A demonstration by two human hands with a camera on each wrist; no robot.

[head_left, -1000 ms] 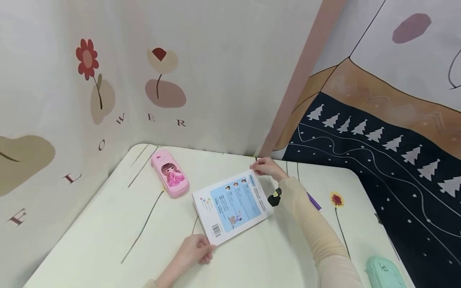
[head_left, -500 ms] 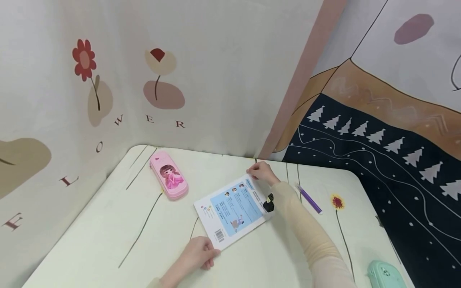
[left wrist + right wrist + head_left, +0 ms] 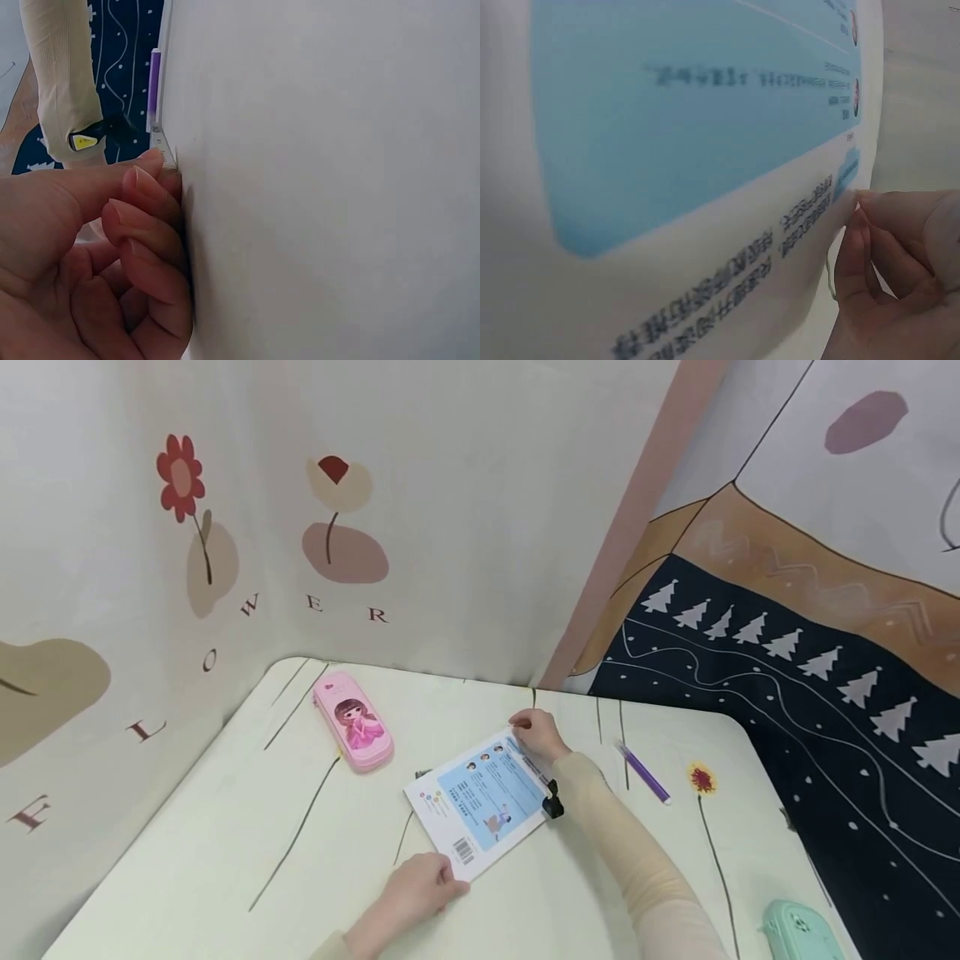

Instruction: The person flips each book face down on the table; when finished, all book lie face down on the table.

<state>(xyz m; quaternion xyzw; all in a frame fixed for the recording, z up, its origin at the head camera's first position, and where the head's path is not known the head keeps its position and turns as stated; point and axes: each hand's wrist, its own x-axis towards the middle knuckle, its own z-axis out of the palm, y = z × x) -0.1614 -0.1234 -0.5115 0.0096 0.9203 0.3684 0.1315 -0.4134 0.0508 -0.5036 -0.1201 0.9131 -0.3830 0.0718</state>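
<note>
Hands pinch opposite corners of the thin white-and-blue paperback booklet (image 3: 480, 800) (back cover up): left hand (image 3: 422, 887) near corner, right hand (image 3: 536, 732) far corner, apparently squaring it on the desk (image 3: 225, 827).

A pale green table (image 3: 225, 860) with thin drawn stems and a printed flower carries a pink pencil case (image 3: 352, 722) at its far left, a blue-and-white booklet (image 3: 480, 797) lying flat in the middle, a purple pen (image 3: 642, 772) to the right, and a mint-green case (image 3: 801, 930) at the near right edge.

Two hands (image 3: 420, 887), one book (image 3: 480, 797), two pencil cases (image 3: 352, 722), one pen (image 3: 642, 772).
</note>
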